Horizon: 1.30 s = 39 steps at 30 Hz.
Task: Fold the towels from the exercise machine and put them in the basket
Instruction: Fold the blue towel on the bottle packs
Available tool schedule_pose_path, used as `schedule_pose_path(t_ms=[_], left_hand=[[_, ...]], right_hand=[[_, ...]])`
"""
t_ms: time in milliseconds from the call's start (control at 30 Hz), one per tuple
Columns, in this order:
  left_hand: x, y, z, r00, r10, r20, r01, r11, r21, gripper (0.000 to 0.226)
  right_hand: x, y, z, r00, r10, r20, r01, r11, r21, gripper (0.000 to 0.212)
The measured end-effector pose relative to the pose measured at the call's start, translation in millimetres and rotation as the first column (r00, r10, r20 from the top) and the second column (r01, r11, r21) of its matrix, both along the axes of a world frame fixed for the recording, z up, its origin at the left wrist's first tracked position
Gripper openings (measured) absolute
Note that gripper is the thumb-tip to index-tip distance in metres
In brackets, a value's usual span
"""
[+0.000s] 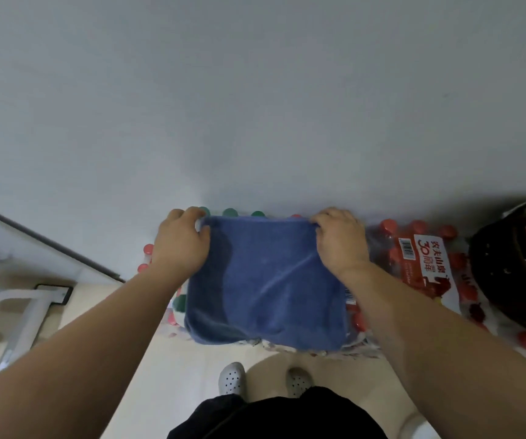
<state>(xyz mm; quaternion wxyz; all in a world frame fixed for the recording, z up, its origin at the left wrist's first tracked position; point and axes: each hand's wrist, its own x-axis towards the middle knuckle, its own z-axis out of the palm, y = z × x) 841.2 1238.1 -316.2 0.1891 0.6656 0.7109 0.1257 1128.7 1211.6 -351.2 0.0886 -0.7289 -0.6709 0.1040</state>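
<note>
A blue towel (265, 283), folded to a rough square, lies over shrink-wrapped packs of bottles against the wall. My left hand (179, 242) pinches its far left corner. My right hand (339, 239) grips the far right corner. Both hands hold the far edge taut close to the wall. A dark basket (493, 274) with something pink inside stands at the right edge, only partly in view.
Packs of red-capped water bottles (420, 264) and green-capped ones (230, 212) line the wall under and beside the towel. A white frame of an exercise machine (24, 315) stands at the left. My feet in white perforated shoes (231, 378) are on the pale floor below.
</note>
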Motion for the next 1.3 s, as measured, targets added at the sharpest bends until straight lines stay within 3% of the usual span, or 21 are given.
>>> schedule_pose_path(t_ms=[133,300,567,733,867,1000,1167,1300], left_hand=[[-8.1,29.1,-11.1,0.992,-0.127,-0.006,0.124,0.981,-0.149,0.030],[-17.5,42.5,-13.3,0.972,-0.234,0.015,0.234,0.963,-0.136,0.003],[-39.5,42.5,3.9,0.939,-0.311,0.145,0.329,0.936,-0.127,0.019],[-51.9,36.6,34.9,0.875,-0.410,0.259,0.439,0.896,-0.066,0.018],[-55.3,17.1,67.0,0.816,-0.492,0.302,0.512,0.859,0.016,0.019],[-55.3,-5.5,90.4,0.794,-0.570,0.214,0.575,0.817,0.043,0.022],[-49.9,-40.8,113.0,0.825,-0.558,0.094,0.547,0.829,0.118,0.024],[-45.6,-70.5,123.9,0.857,-0.498,0.132,0.484,0.866,0.126,0.019]], right_hand=[[7.9,9.4,-3.1,0.995,-0.098,0.004,0.098,0.995,0.014,0.032],[7.5,11.1,1.7,0.993,-0.059,0.100,0.056,0.998,0.029,0.013],[-6.8,8.4,11.6,0.950,0.028,0.310,-0.013,0.999,-0.051,0.012],[-2.1,-23.5,48.4,0.999,-0.047,0.023,0.048,0.998,-0.041,0.007],[14.7,-59.5,83.2,0.983,0.033,-0.182,-0.019,0.997,0.080,0.011],[27.9,-87.2,109.7,0.948,0.144,-0.282,-0.101,0.982,0.161,0.019],[48.0,-120.0,136.2,0.928,0.109,-0.357,-0.077,0.992,0.102,0.016],[62.2,-144.6,156.8,0.914,0.082,-0.397,-0.082,0.997,0.017,0.007]])
